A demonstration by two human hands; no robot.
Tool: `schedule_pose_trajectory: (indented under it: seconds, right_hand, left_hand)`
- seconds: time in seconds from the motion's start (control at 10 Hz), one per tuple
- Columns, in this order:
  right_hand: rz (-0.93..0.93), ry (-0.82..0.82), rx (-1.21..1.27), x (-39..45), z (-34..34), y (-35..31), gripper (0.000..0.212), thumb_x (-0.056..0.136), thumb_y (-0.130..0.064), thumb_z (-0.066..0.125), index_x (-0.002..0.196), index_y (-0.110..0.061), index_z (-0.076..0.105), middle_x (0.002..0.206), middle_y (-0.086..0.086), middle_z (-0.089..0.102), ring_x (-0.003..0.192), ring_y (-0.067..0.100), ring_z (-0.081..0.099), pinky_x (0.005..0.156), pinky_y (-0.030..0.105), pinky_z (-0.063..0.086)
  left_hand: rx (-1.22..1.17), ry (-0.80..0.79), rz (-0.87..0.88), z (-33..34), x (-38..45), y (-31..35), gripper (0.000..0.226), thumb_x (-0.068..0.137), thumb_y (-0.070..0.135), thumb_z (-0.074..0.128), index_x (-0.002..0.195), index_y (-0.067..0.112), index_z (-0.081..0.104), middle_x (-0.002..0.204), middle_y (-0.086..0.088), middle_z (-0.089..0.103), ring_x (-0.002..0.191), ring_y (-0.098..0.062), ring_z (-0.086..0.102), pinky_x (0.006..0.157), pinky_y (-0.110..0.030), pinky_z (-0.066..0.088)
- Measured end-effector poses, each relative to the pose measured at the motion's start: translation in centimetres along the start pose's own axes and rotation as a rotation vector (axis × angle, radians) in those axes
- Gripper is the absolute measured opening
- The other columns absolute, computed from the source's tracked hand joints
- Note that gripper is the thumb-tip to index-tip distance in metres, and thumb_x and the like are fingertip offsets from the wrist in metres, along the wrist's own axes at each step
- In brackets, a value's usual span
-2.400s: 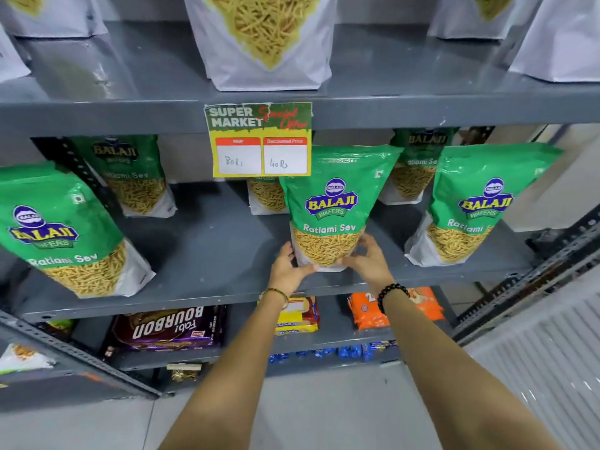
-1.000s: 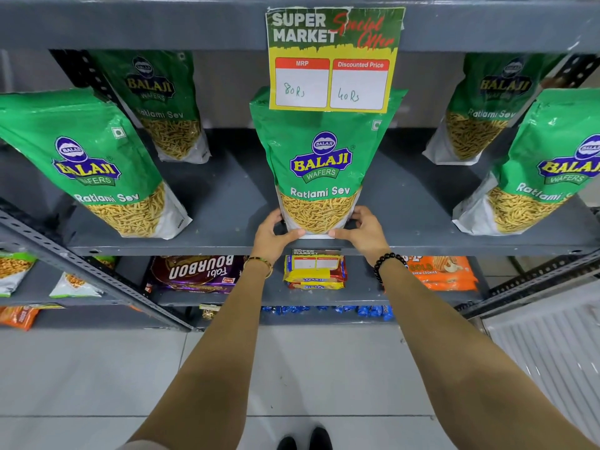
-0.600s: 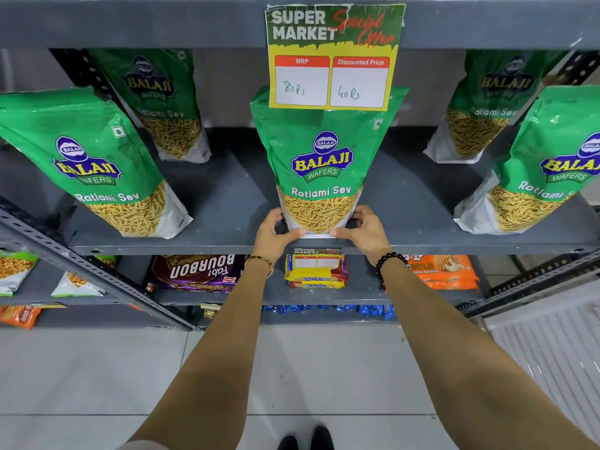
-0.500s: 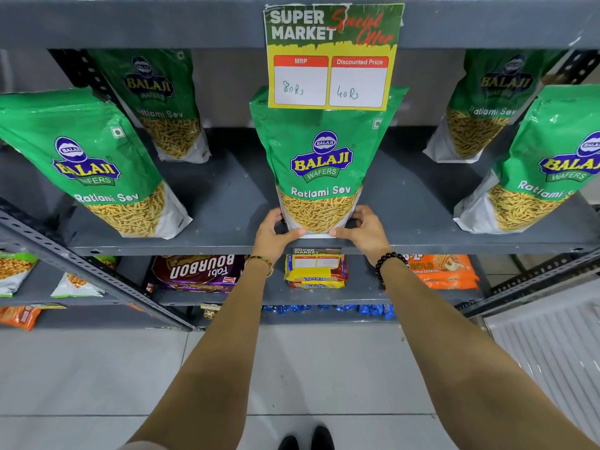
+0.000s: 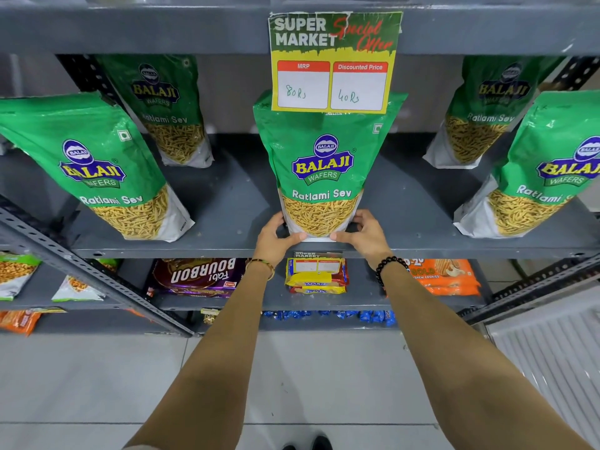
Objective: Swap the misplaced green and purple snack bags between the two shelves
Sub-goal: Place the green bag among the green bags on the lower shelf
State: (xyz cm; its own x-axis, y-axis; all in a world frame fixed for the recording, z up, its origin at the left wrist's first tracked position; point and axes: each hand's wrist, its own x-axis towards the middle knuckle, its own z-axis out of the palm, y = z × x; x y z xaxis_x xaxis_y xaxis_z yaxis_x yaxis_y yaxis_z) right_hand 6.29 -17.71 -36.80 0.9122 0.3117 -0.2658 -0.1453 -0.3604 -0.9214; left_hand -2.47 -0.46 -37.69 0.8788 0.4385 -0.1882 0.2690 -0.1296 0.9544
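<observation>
On grey shelf (image 5: 227, 203), green snack bag (image 5: 321, 170) upright between hands; left hand (image 5: 276, 240), right hand (image 5: 365, 237) clasp its base.

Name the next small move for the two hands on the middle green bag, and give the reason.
Probably let go and draw both hands back. The middle green bag stands upright on the shelf, its base at the front edge, in line with the other green bags. The left hand and right hand only steady its bottom corners.
</observation>
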Motion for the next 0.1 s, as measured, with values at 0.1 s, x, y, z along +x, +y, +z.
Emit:
schedule_pose_trajectory:
  seconds: [0.1]
  right_hand:
    - [-0.018,0.003,-0.004,-0.78,0.17,-0.37,0.066,0.064,-0.004,0.081,0.120,-0.006,0.046,0.127,0.012,0.057,0.116,0.024,0.052,0.093,0.033,0.043]
  left_hand:
    - [0.015,0.037,-0.008,0.25,-0.52,0.20,0.069,0.076,0.015,0.072,0.136,0.013,0.040,0.143,-0.009,0.047,0.133,-0.024,0.040,0.110,-0.046,0.035]
